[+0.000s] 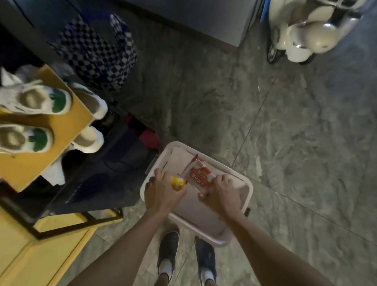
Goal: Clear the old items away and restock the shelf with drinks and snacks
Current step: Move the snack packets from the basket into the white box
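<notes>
Both hands are working inside the basket (pixel 178 143), which is sitting on the floor (pixel 297 157) just in front of the person's feet, beside the shelf (pixel 27 164).

Left hand (pixel 162 190): fingers are curling round a small yellow packet (pixel 178 183) and holding it above the basket's left rim.

Right hand (pixel 220 192): fingers are bent and pinching the near end of a red-and-white snack pack (pixel 200 175). The pack's far end is lying on the basket bottom, angled toward the far corner.

Judgement: this is looking like picking snacks out for restocking (could equally be dropping them in, one frame isn't settling it).

The shelf's yellow boards are carrying white-and-green sneakers (pixel 33 101), so clearing isn't done on those levels.

Doing this step well:
- Pinching a flat soft pack by one end is letting it hang and swing. Sliding the fingers toward the middle before lifting would be steadier.
- Lift straight up past the rim, then swing left to the shelf, so the pack isn't catching on the basket wall.
- The small packet is already secure in the left hand. Don't be squeezing harder, since the contents may crush.
- Pick a free shelf level first. Putting snacks down next to shoes is defeating the point.
</notes>
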Demonstrator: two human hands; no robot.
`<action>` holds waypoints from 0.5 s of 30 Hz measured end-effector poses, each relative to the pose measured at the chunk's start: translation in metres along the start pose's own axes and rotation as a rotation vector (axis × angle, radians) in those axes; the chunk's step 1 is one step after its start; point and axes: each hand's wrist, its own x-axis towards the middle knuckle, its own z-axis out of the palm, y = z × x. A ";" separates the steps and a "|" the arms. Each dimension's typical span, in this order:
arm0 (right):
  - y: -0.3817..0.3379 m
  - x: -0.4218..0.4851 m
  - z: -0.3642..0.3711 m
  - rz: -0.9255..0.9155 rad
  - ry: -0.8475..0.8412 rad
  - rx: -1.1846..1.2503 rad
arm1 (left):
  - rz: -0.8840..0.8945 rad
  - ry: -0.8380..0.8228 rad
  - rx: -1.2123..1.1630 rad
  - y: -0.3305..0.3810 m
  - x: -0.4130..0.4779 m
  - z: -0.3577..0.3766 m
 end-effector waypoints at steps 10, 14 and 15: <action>-0.046 -0.061 -0.214 -0.098 0.222 0.065 | 0.059 0.310 -0.174 0.048 -0.064 -0.211; -0.085 -0.106 -0.284 -0.236 0.307 0.117 | 0.045 0.445 -0.217 0.037 -0.110 -0.287; -0.097 -0.114 -0.297 -0.275 0.321 0.113 | 0.033 0.488 -0.226 0.029 -0.121 -0.302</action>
